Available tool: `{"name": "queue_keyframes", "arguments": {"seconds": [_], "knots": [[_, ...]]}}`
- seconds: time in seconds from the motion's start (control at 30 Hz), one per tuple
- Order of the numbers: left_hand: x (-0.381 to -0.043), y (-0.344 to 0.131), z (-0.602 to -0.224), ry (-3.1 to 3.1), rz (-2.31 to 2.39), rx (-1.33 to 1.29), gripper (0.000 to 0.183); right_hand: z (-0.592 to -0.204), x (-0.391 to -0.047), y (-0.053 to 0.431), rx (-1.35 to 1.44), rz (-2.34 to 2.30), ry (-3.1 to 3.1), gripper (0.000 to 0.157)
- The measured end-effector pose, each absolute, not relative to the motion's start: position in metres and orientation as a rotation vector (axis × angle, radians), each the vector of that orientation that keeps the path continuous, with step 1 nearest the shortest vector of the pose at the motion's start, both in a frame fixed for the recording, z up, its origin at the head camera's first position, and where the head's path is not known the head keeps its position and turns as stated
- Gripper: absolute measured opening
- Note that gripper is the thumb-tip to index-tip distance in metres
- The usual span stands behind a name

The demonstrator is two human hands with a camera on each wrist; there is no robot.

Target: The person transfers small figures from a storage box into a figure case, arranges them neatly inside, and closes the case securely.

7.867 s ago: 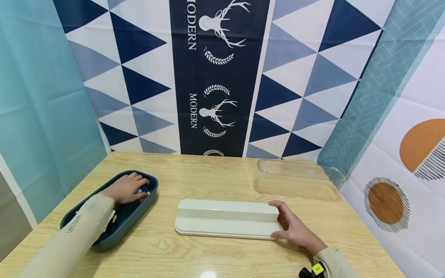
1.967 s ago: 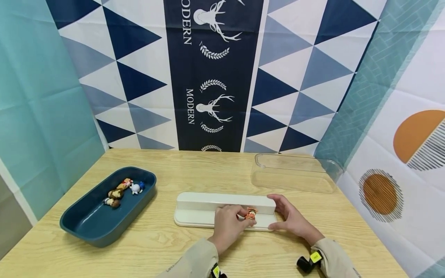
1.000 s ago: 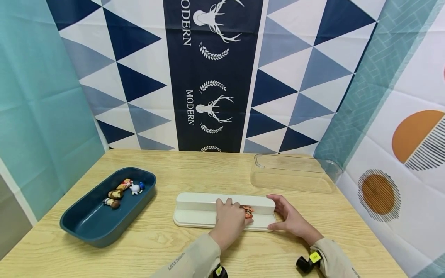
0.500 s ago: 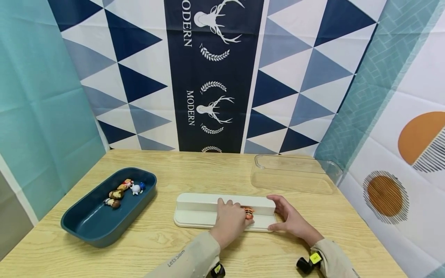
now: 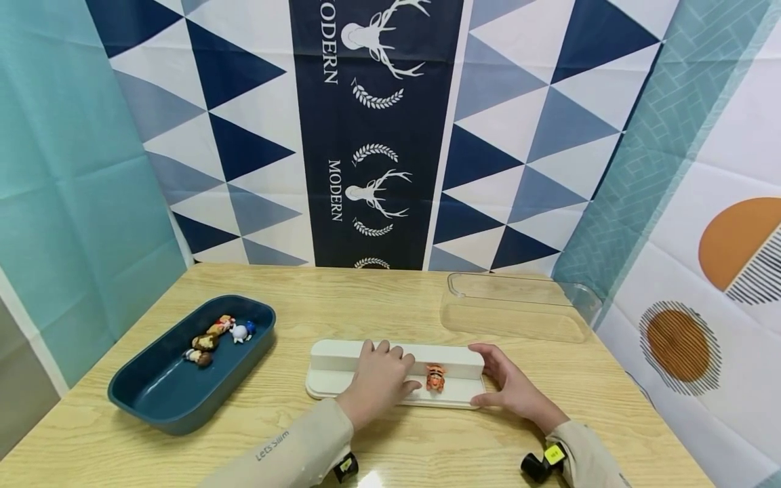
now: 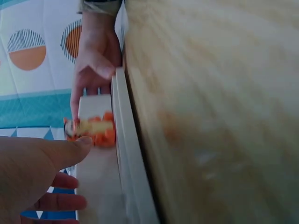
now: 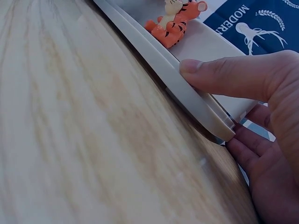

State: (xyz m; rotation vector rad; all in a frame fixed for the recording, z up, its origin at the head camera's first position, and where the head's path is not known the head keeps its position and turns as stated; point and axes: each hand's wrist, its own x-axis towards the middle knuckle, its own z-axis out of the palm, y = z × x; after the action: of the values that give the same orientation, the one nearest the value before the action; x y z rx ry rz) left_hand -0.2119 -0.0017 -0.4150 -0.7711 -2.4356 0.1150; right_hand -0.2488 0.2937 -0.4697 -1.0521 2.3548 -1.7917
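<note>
An orange tiger figurine (image 5: 435,378) with black stripes sits on the lower step of a white two-level display base (image 5: 342,381), toward its right end. My left hand (image 5: 378,379) is just left of the tiger, over the base, holding nothing; its thumb and fingers are spread apart in the left wrist view. My right hand (image 5: 515,388) grips the right end of the base. In the right wrist view its thumb (image 7: 191,66) presses on the front rim while the fingers reach round the end. The tiger (image 7: 174,23) faces the front there, seated upright.
A dark blue tray (image 5: 152,396) at the left holds several small figurines (image 5: 205,341), one of them white and blue (image 5: 240,333). A clear plastic cover (image 5: 515,308) lies at the back right of the wooden table (image 5: 293,447), near the patterned wall cloth.
My left hand has brought the tiger figurine from the blue tray to the base, let go of it and drawn back left. My right hand has stayed on the base's right end.
</note>
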Motion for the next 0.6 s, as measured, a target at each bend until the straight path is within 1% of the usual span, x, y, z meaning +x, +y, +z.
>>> {"name": "queue_keyframes", "arguments": {"seconds": [0.33, 0.6], "knots": [[-0.221, -0.038, -0.400, -2.380, 0.134, -0.807, 0.038, -0.469, -0.249, 0.294, -1.040, -1.775, 2.369, 0.090], [-0.228, -0.068, -0.398, -2.254, 0.148, -0.857, 0.041, -0.469, -0.250, 0.294, -1.041, -1.776, 2.365, 0.090]]}}
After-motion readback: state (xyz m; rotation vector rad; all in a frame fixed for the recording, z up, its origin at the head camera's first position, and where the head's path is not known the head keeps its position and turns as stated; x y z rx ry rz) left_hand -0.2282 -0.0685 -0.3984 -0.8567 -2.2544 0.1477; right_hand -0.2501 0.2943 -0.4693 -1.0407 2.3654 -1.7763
